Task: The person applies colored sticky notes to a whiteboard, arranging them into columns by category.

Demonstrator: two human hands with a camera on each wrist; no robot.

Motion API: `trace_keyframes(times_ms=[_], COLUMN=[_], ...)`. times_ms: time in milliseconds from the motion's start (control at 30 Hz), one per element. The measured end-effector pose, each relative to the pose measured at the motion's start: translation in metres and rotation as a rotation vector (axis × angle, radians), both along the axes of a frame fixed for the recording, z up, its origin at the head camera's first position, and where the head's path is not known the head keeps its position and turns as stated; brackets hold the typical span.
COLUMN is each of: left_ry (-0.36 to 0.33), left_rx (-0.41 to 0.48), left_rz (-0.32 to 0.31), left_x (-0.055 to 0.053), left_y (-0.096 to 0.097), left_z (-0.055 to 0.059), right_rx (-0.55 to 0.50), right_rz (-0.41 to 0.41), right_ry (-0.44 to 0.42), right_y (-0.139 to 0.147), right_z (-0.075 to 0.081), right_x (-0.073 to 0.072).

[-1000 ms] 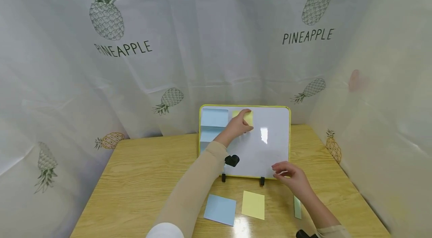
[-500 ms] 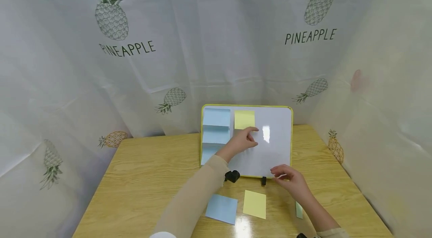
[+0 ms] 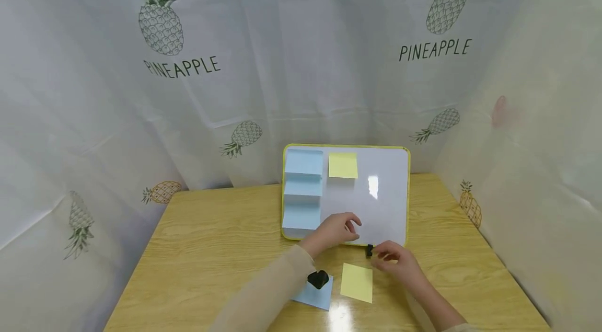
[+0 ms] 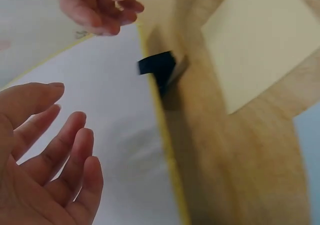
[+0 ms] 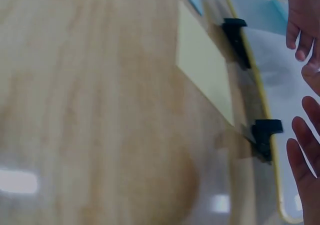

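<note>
A whiteboard (image 3: 381, 206) with a yellow rim stands tilted on the table. Several blue sticky notes (image 3: 303, 188) run down its left side, and one yellow sticky note (image 3: 343, 166) is at the top, right of them. My left hand (image 3: 335, 230) hovers before the board's lower part, fingers loosely bent, holding nothing. My right hand (image 3: 397, 264) is near the board's lower right, also holding nothing, beside a black stand foot (image 3: 369, 251). On the table in front lie yellow sticky notes (image 3: 356, 283) and blue sticky notes (image 3: 316, 295), the latter partly hidden by the left wrist camera.
The wooden table (image 3: 211, 248) extends to both sides of the board. Behind it hangs a pale curtain (image 3: 305, 60) printed with pineapples. In the right wrist view, two black stand feet (image 5: 266, 135) hold the board's lower edge.
My left hand has come down from the yellow note at the board's top, leaving the note stuck there. My right hand has shifted slightly down and left, toward the yellow notes on the table.
</note>
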State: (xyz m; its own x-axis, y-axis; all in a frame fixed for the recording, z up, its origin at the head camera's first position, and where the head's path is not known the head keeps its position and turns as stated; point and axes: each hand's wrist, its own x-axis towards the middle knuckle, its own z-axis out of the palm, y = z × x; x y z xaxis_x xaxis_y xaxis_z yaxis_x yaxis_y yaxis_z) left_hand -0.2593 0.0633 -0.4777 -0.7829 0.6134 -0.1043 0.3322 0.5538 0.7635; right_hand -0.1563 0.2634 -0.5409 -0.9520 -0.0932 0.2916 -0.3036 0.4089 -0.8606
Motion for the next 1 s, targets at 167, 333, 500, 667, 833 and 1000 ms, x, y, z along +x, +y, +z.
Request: trace_keyframes(times_ms=[167,333,500,667,833,1000], left_ry=[-0.021,-0.009,0.038,0.199,0.241,0.215], left_rx=[-0.008,-0.006,-0.047,-0.135,-0.167,-0.139], left_rz=[-0.011,-0.022,-0.025,-0.021,0.022,0.031], left_x=[0.019,0.035,0.048,0.058,0.065,0.067], left_y=[-0.008,-0.017,-0.025,-0.032,-0.04,-0.044], left_z=[-0.023,-0.043,-0.06,-0.076,-0.086,-0.09], right_rx=[0.019,0.086,0.218,0.294,0.385,0.369], right_rz=[0.097,0.157,0.216,0.25,0.245,0.244], right_ry=[-0.004,0.058,0.322,0.432,0.39,0.346], right_y=[-0.008,-0.012,-0.016,-0.017,-0.017,-0.016], right_z=[-0.014,-0.026,-0.038,-0.047,-0.052,-0.053], right_x=[0.006,0.01,0.009,0.008,0.01,0.01])
